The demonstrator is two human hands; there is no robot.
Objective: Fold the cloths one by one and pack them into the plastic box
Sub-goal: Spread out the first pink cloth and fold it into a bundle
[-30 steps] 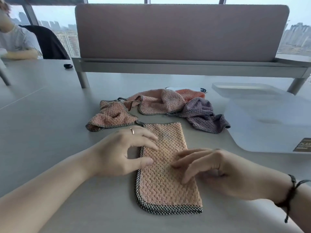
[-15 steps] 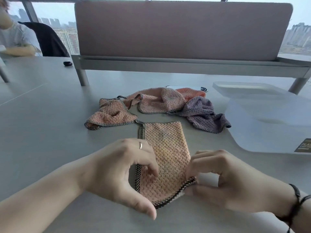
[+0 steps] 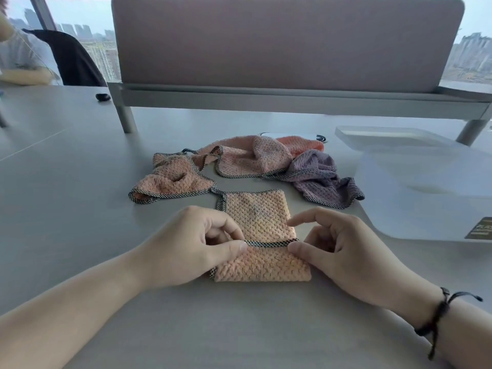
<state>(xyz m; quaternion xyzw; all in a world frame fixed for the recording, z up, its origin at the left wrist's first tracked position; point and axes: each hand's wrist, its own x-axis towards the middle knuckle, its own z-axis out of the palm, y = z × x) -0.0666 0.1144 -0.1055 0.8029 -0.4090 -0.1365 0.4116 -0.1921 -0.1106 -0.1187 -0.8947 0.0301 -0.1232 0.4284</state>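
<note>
Since a moment ago, both my hands, left hand [image 3: 191, 245] and right hand [image 3: 343, 251], have carried the peach cloth [image 3: 262, 235]'s near edge forward, pinching its corners to keep the fold square.

Plastic box [image 3: 436, 198]: right side cut off by frame edge; label text unreadable. Orange cloth [image 3: 300, 145] mostly hidden behind pink cloth [image 3: 255, 161]. Seated person [image 3: 18, 59] cropped at left edge.
</note>
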